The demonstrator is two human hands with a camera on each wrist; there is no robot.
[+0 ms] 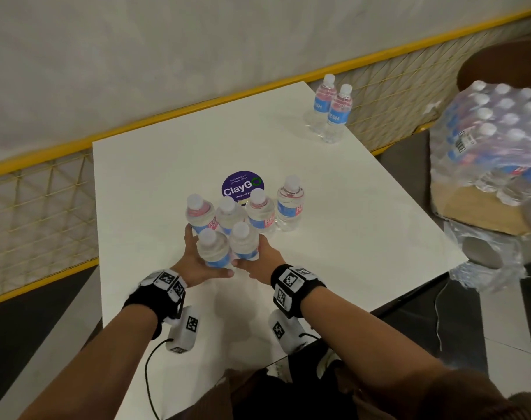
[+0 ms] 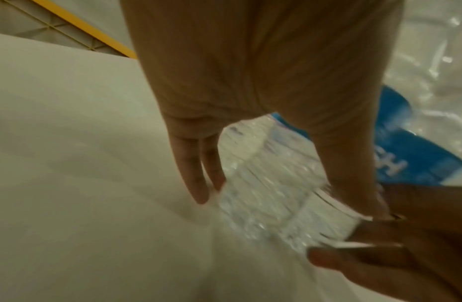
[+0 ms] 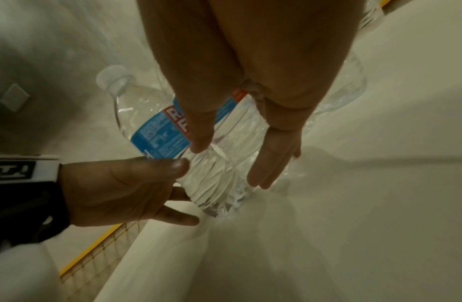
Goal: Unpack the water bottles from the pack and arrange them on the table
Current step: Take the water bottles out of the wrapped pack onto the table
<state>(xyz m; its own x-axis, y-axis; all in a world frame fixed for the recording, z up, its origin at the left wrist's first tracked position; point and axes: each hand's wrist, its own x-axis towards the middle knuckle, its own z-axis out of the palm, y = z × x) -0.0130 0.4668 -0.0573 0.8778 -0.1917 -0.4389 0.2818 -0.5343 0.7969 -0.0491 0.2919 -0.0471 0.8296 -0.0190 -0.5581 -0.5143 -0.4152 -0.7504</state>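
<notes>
Cupping a tight cluster of water bottles (image 1: 228, 225) from both sides, we stand at the white table (image 1: 155, 183) with the round purple ClayGo sticker (image 1: 238, 184) as our landmark. Five bottles crowd together just on our side of the sticker, one of them overlapping its near edge, and a sixth bottle (image 1: 289, 204) stands upright just to the right of the sticker, slightly apart from the cluster.

Our left hand (image 1: 197, 259) lies against the cluster's left flank, fingers straight and pointing toward the sticker, thumb stretched along the base of the nearest left bottle (image 1: 213, 248). In the left wrist view those fingers (image 2: 196, 173) run down beside the ribbed clear plastic to the tabletop. Our right hand (image 1: 265, 259) mirrors it on the right flank, against the nearest right bottle (image 1: 243, 241); in the right wrist view its fingers (image 3: 271, 155) lie flat and extended along a bottle's ribbed lower body, thumb on the blue label. Neither hand is wrapped around a bottle; both press with extended fingers.

Far beyond the sticker, near the table's far right corner, two more bottles (image 1: 331, 107) stand touching each other. Off the table, to the right of the sticker, the shrink-wrapped pack (image 1: 494, 134) sits on a cardboard tray with many capped bottles inside, its torn plastic (image 1: 485, 262) hanging below.
</notes>
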